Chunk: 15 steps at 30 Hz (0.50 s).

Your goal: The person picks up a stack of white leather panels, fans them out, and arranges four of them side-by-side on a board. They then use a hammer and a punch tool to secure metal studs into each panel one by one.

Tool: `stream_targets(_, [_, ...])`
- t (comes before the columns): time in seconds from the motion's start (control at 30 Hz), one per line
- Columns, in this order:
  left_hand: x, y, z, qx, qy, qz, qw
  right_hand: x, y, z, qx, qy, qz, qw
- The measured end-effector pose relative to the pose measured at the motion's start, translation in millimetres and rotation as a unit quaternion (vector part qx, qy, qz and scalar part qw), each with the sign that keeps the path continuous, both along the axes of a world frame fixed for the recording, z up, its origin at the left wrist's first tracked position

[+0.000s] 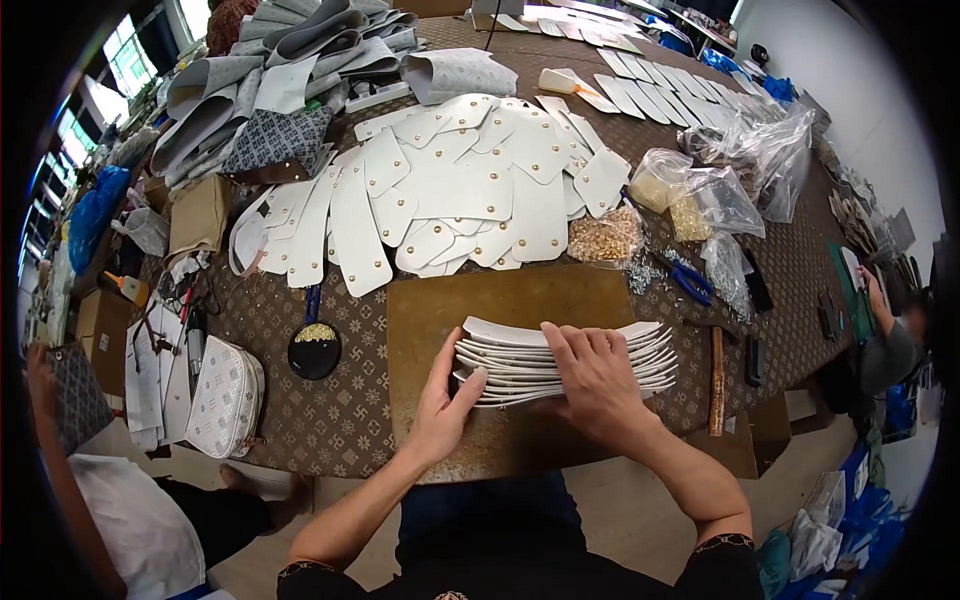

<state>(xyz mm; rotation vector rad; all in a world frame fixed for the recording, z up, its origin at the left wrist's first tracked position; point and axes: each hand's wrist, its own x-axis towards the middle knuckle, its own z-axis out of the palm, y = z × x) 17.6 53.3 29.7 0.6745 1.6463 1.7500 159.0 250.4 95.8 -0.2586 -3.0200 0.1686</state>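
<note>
Two bare hands at one stack of curved white leather panels (520, 348), which lies on a flat brown board (470, 300) at the near edge of the counter (340, 410).

- Left hand (440, 402): grip closed about the stack's left end, thumb on the near side, fingers curled against the panel edges.
- Right hand (597, 385): grip spread, palm and fingers laid flat across the top of the stack's right half; whether the thumb tucks under cannot be told.
- Counter covering: brown cloth with a repeating light motif.
- Beyond the board: a wide overlapping spread of white tongue-shaped panels with gold studs (470, 190).
- Left of the board: a small round black pan of gold bits (315, 346), and farther left a white patterned pouch (225, 395).
- Right of the spread: a clear bag of gold studs (605, 237), with more clear bags behind it.
- Near the bags: blue-handled pliers (690, 280).
- Right of the stack, apart from it: a wooden-handled hammer (716, 380).
- Far left corner: a heap of grey cut panels (280, 60).
- Right edge: a co-worker's arm (885, 335), well apart from the stack.
</note>
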Motion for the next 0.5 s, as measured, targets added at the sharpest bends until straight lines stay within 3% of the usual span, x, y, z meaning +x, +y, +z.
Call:
stream_targets(0.13, [-1.9, -4.4, 1.5, -0.011, 0.012, -0.073, 0.997, -7.0, -0.2, 0.7, -0.011, 0.013, 0.024, 1.000])
stream_targets(0.23, [-7.4, 7.4, 12.0, -0.092, 0.243, -0.066, 0.964, -13.8, -0.9, 1.5, -0.031, 0.009, 0.040, 0.999])
stream_targets(0.3, [-15.1, 11.6, 7.8, -0.074, 0.267, -0.035, 0.960, -17.8, 2.3, 5.0, -0.045, -0.003, 0.016, 0.999])
stream_targets(0.43, [-24.3, 29.6, 14.0, -0.034, 0.075, -0.094, 0.992, -22.7, 9.4, 2.8, -0.035, -0.004, 0.061, 0.998])
stream_targets(0.47, [-26.0, 30.1, 8.3, -0.029, 0.146, -0.087, 0.985, -18.5, 17.4, 4.7, -0.022, 0.006, 0.027, 0.999])
stream_targets(0.5, [-28.7, 28.4, 2.5, -0.025, 0.215, -0.072, 0.974, -15.1, 23.9, 6.1, -0.037, -0.011, 0.057, 0.998])
